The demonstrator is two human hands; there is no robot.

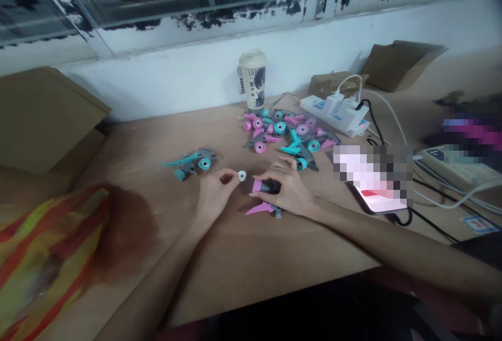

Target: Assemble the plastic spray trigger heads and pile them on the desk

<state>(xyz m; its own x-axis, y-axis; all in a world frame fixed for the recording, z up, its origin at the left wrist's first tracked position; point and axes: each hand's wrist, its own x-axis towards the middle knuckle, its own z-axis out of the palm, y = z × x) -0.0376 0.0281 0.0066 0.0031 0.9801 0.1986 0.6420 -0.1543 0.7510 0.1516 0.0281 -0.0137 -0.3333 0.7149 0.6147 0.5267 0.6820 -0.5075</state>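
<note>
The wooden table (164, 137) fills most of the view, and a coffee cup (252, 79) stands at its far edge by the white wall. Far to the left of the cup sits a big cardboard box (39, 116). On that same side, but much nearer to the camera, lies a cloth bag (43, 257) with red and yellow stripes. Just to the right of the cup lies a white power strip (337, 113) with chargers plugged in. Further right of the cup and nearer to the camera is a phone (382, 202), partly blurred. Directly in front of the cup is a pile of sprayers (288, 132) in pink, teal and grey. To the front left of the cup, apart from the pile, lies a small group of teal sprayers (194, 162).

The 2 hands are in front of the cup, nearer than the pile. The right hand (288, 189) is closed around a pink sprayer (263, 188), with the fingers wrapped over its dark body, and the pink lever points down toward the table. The left hand (214, 192) is just beside it. Its thumb and first finger are pinched on a white ring (242, 175), held above the table just beside the end of the pink sprayer. I cannot tell if the ring touches it.
</note>
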